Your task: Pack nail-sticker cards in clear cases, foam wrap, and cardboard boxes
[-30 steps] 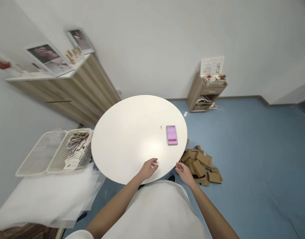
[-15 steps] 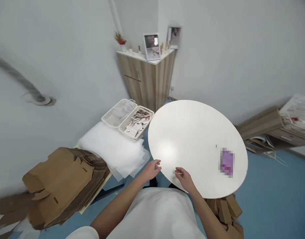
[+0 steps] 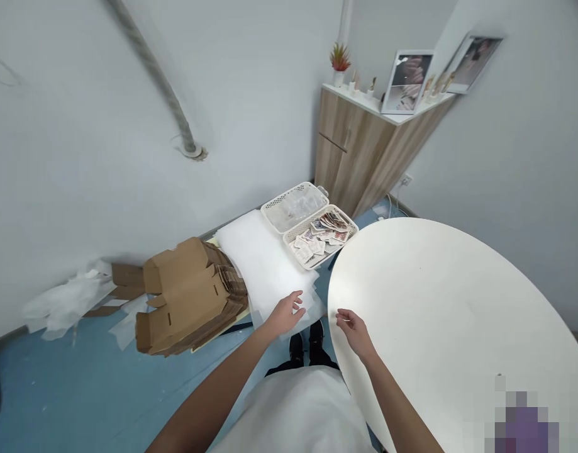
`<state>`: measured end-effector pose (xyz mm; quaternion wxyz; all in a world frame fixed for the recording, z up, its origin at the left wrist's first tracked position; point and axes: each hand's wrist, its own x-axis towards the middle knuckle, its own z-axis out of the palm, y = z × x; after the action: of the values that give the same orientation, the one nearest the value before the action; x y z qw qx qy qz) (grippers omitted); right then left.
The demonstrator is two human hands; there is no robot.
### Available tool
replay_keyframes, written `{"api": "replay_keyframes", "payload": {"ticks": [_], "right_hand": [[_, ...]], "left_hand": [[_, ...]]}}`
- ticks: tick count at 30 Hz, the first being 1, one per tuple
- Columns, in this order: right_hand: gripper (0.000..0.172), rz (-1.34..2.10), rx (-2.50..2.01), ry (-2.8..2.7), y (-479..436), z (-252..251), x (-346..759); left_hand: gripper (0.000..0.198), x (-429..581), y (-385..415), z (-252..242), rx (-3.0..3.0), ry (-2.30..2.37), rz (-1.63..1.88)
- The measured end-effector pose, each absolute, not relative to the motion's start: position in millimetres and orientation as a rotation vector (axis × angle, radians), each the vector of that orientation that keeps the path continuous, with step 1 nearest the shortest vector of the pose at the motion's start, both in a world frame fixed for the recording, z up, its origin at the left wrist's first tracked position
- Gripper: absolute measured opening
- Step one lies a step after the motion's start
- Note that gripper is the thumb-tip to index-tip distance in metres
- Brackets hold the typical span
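My left hand [image 3: 287, 314] is in front of a stack of thin white sheets [image 3: 255, 251], fingers apart and nothing in them. Over the near left edge of the round white table [image 3: 425, 302] is my right hand [image 3: 354, 329], its fingers loosely curled with a gap to the thumb and no object showing. Beyond the sheets is a white basket [image 3: 302, 263] holding many small printed cards [image 3: 312, 242]. Beside it stands a second white basket [image 3: 279, 221] with clear plastic bags [image 3: 295, 207]. A pile of flat brown cardboard boxes [image 3: 189, 296] lies left of the sheets.
A wooden cabinet [image 3: 350, 145] fills the corner, bearing a potted plant [image 3: 339, 63] and picture frames [image 3: 408, 82]. A pixelated purple item [image 3: 527, 428] lies on the table's near right part. Loose white wrapping [image 3: 76, 299] lies by the left wall.
My view has turned left, so the table and cabinet have shifted right in it. Both hands have come round with it, the left now in front of the white sheets. Neither has taken hold of anything.
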<state>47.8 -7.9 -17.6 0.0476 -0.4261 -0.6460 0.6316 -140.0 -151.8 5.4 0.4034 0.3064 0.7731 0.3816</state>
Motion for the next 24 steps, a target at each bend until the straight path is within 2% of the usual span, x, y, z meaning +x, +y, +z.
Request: {"api": "replay_keyframes", "payload": {"ticks": [12, 18, 24], "right_hand": [[0.037, 1.791, -1.241, -1.995, 17, 8, -50], [0.050, 1.651, -1.326, -1.922, 18, 12, -79], [0.046, 1.658, -1.277, -1.950, 67, -7, -140]], "left_hand": [[0.038, -218, -141, 18, 0.864, 2.060, 1.045], [0.037, -245, -93, 7, 0.725, 1.930, 1.126], [0.037, -274, -38, -7, 0.526, 1.894, 1.124]]}}
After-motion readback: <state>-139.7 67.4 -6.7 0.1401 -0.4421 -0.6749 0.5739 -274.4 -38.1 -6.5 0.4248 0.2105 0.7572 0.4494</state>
